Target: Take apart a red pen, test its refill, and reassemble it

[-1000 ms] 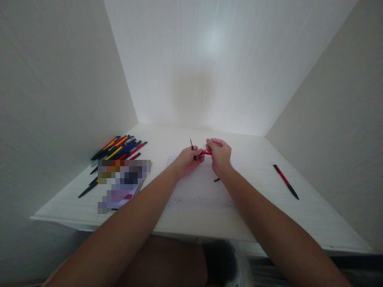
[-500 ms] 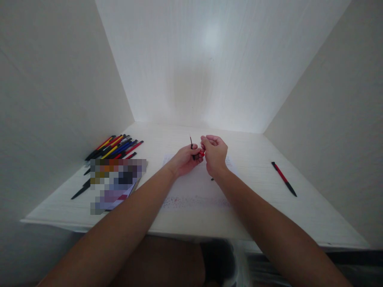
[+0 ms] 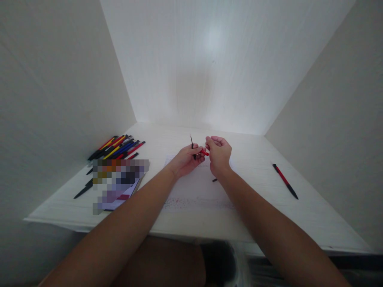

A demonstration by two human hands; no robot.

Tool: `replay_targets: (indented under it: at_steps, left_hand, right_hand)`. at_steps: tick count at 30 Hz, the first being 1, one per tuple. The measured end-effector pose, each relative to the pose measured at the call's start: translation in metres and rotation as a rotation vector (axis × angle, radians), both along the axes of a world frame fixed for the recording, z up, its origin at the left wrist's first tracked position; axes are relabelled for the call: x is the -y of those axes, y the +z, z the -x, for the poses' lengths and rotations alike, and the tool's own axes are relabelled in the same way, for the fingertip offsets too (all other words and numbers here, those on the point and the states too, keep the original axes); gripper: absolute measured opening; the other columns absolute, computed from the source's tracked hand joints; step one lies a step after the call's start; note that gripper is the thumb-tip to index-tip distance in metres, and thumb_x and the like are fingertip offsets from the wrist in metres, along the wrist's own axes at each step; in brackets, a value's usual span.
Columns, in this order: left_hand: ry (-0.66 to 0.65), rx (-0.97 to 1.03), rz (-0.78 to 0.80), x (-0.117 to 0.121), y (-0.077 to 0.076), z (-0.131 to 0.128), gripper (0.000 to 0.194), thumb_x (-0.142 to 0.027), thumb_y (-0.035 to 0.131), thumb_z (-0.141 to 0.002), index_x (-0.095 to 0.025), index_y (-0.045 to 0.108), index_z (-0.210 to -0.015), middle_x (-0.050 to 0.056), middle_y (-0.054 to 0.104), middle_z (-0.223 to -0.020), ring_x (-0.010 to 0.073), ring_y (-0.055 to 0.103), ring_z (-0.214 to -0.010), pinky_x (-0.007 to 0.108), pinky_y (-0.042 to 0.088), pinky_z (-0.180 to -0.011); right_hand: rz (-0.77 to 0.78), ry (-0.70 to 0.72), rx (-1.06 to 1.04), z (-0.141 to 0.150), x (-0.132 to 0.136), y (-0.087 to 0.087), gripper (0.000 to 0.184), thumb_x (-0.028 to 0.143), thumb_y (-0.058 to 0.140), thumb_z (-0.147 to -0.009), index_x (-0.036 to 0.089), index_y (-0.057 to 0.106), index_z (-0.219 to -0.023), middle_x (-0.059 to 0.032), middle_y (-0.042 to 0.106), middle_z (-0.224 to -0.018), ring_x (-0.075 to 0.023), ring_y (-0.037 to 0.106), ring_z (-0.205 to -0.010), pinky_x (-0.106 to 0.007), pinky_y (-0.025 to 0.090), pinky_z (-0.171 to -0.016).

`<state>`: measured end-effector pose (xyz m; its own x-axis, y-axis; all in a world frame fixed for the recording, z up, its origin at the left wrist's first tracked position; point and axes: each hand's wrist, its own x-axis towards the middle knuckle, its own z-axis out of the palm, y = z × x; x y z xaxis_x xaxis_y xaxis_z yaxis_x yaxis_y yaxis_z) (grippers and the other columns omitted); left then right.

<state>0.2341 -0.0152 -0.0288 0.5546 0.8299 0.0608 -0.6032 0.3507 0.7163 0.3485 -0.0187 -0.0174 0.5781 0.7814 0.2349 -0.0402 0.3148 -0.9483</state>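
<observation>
My left hand (image 3: 189,160) is closed on pen parts over the paper. A thin black pen piece (image 3: 192,143) with a narrow tip points up from its fingers. A short red pen part (image 3: 204,152) sticks out from the same fingers toward the right. Just beside it is my right hand (image 3: 220,154), its fingers curled with thumb and fingertips together; what they pinch, if anything, I cannot make out. Below the right wrist, a small dark piece (image 3: 214,180) lies on the paper, partly hidden by the arm.
A sheet of paper (image 3: 197,191) with faint marks lies under my hands. Several coloured pens (image 3: 119,147) are heaped at the left, behind a blurred booklet-like item (image 3: 122,191). One red and black pen (image 3: 285,181) rests at the right. White panels (image 3: 191,71) enclose the table (image 3: 254,215).
My right hand has shifted a little to the right, away from the left. More of the red part and of the dark piece on the paper now shows.
</observation>
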Motion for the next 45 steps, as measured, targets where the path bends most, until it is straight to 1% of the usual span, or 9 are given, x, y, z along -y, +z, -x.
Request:
replay_targets:
  at_steps: [5,13,22,26,29,33,37,39,45]
  left_hand:
    - [-0.015,0.015,-0.016,0.001,0.003,0.002,0.024,-0.012,0.069,-0.083,-0.016,0.048,-0.073,0.002,0.061,-0.079,0.0102,0.057,-0.070,0.024,0.046,-0.067]
    - [-0.038,0.043,-0.020,-0.001,0.002,0.000,0.016,-0.019,0.069,-0.087,-0.013,0.056,-0.080,0.003,0.062,-0.079,0.0091,0.057,-0.068,0.023,0.047,-0.065]
    - [-0.056,0.057,0.004,0.000,0.006,0.000,0.017,-0.024,0.071,-0.087,-0.012,0.059,-0.085,0.002,0.061,-0.079,0.0079,0.055,-0.066,0.021,0.047,-0.063]
    - [-0.030,0.056,0.015,0.000,0.006,-0.001,0.018,-0.024,0.071,-0.087,-0.012,0.058,-0.086,0.002,0.061,-0.080,0.0078,0.055,-0.066,0.021,0.048,-0.064]
    - [0.035,0.033,0.021,-0.003,0.004,-0.003,0.020,-0.024,0.071,-0.087,-0.013,0.055,-0.081,0.003,0.062,-0.078,0.0086,0.056,-0.064,0.023,0.048,-0.063]
    - [0.237,0.012,0.025,-0.006,0.004,-0.003,0.027,-0.020,0.073,-0.085,-0.017,0.048,-0.075,0.002,0.062,-0.078,0.0094,0.059,-0.069,0.024,0.050,-0.070]
    - [0.443,-0.026,0.031,-0.007,0.006,0.002,0.040,-0.010,0.078,-0.077,-0.021,0.039,-0.074,0.001,0.060,-0.074,0.0133,0.063,-0.073,0.026,0.052,-0.074]
    - [0.513,-0.049,0.030,-0.007,0.006,0.004,0.046,-0.005,0.080,-0.072,-0.022,0.037,-0.074,0.001,0.059,-0.072,0.0144,0.064,-0.071,0.028,0.053,-0.074]
    - [0.646,-0.112,0.024,-0.008,0.000,-0.003,0.052,-0.007,0.083,-0.067,-0.022,0.033,-0.076,-0.003,0.056,-0.067,0.0136,0.064,-0.064,0.029,0.055,-0.070]
  right_hand:
    - [-0.011,-0.009,-0.017,-0.003,-0.002,-0.001,0.027,0.034,0.072,-0.071,0.018,0.059,-0.089,-0.0045,0.067,-0.080,-0.0141,0.063,-0.067,-0.032,0.054,-0.067]
    - [0.005,-0.018,0.015,-0.004,-0.003,-0.001,0.029,0.036,0.071,-0.071,0.018,0.060,-0.090,-0.0064,0.068,-0.084,-0.0152,0.064,-0.069,-0.033,0.055,-0.068]
    - [-0.009,0.001,-0.042,-0.003,0.001,0.002,0.026,0.031,0.074,-0.067,0.017,0.062,-0.085,-0.0042,0.067,-0.077,-0.0138,0.061,-0.064,-0.032,0.054,-0.066]
    - [-0.016,0.013,-0.060,-0.001,0.001,0.001,0.026,0.029,0.075,-0.067,0.016,0.062,-0.085,-0.0036,0.067,-0.076,-0.0134,0.062,-0.064,-0.032,0.055,-0.066]
    - [-0.022,0.026,-0.042,-0.002,0.000,0.002,0.026,0.029,0.076,-0.066,0.016,0.063,-0.085,-0.0035,0.068,-0.076,-0.0138,0.063,-0.065,-0.032,0.055,-0.067]
    - [-0.057,0.139,0.167,-0.023,-0.004,0.013,0.023,0.031,0.077,-0.069,0.016,0.066,-0.083,-0.0045,0.070,-0.075,-0.0159,0.065,-0.066,-0.033,0.055,-0.066]
    - [-0.155,0.148,0.607,-0.065,-0.007,0.028,0.019,0.031,0.077,-0.072,0.018,0.070,-0.084,-0.0048,0.072,-0.080,-0.0184,0.067,-0.073,-0.035,0.056,-0.072]
    - [-0.129,0.205,0.766,-0.081,-0.007,0.033,0.017,0.030,0.076,-0.073,0.019,0.071,-0.085,-0.0050,0.073,-0.082,-0.0189,0.068,-0.076,-0.036,0.056,-0.073]
    - [-0.051,0.347,0.943,-0.085,-0.004,0.029,0.013,0.027,0.070,-0.079,0.021,0.073,-0.090,-0.0051,0.075,-0.085,-0.0190,0.069,-0.076,-0.035,0.055,-0.072]
